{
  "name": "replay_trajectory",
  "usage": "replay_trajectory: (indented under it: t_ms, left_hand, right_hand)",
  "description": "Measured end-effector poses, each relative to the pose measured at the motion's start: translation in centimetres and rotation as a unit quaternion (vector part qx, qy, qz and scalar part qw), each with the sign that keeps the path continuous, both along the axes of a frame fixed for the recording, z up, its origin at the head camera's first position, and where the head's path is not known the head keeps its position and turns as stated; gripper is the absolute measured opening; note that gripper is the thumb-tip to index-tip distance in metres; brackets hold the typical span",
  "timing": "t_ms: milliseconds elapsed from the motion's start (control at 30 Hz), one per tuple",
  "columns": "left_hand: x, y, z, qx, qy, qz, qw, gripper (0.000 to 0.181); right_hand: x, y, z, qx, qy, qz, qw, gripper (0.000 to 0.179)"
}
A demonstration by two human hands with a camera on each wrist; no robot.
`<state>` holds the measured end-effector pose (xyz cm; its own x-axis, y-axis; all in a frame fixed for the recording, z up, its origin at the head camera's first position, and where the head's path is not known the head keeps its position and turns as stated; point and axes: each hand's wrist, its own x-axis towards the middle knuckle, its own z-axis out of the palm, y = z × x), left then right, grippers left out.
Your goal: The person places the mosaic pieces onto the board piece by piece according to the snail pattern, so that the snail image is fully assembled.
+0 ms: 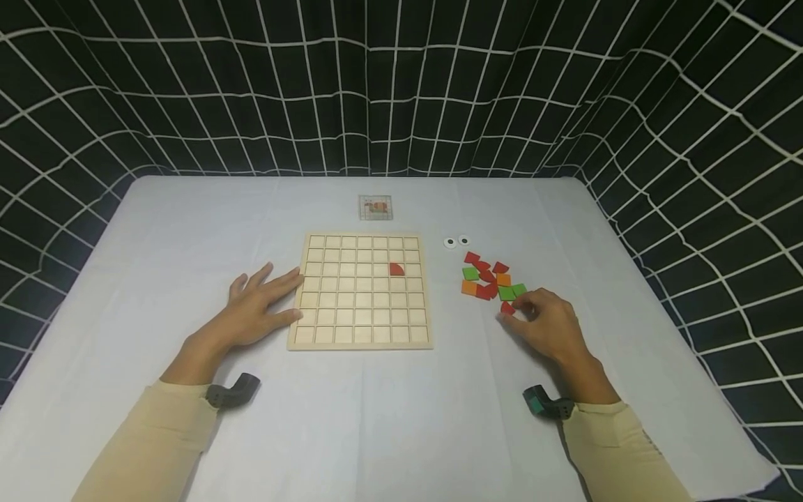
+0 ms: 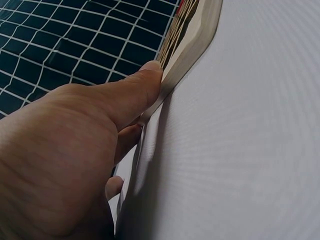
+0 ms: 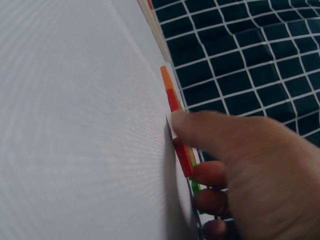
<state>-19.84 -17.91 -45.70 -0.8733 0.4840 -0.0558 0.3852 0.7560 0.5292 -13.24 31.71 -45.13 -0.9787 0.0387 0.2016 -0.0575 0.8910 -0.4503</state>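
A light wooden grid board (image 1: 362,346) lies flat on the table, with one red quarter-round tile (image 1: 396,269) in a cell toward its upper right. My left hand (image 1: 257,312) rests at the board's left edge, its fingers extended and thumb (image 2: 142,90) against the rim. To the right is a loose cluster of red, orange and green tiles. At the near side of that cluster, my right hand (image 1: 547,324) pinches a small red tile (image 3: 182,157) between thumb and index finger, low at the table. Green tiles (image 1: 506,293) lie right beside those fingers.
Two round eye pieces (image 1: 449,242) lie above the tile cluster. A small clear-cased picture card (image 1: 376,208) sits beyond the board. White cloth (image 1: 376,425) covers the table, and dark netting with a white grid (image 1: 366,104) rises around its back and sides.
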Motion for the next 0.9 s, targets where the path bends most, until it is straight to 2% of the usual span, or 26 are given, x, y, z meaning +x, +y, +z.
replay_trajectory:
  t_ms: [100,300,533,733,900]
  left_hand:
    - [-0.03,0.02,0.02,0.001,0.004,0.000,1.0000,0.068]
    - [-0.04,0.01,0.19,0.005,0.004,-0.001,1.0000,0.068]
    - [0.01,-0.04,0.09,0.002,0.001,-0.002,1.0000,0.068]
    - [-0.04,0.02,0.18,0.000,-0.002,-0.001,1.0000,0.068]
    - [0.06,-0.08,0.19,0.003,-0.006,0.002,1.0000,0.069]
  right_hand:
    - [-0.10,0.07,-0.37,0.003,-0.008,0.013,0.9999,0.026]
    - [-0.19,0.17,-0.60,-0.007,0.015,0.051,0.9986,0.026]
    - [-0.07,0.06,-0.31,0.003,0.011,0.031,0.9995,0.026]
    - [0.01,0.24,-0.44,-0.012,0.024,0.055,0.9981,0.022]
    - [-0.12,-0.04,-0.26,-0.014,0.027,0.040,0.9987,0.023]
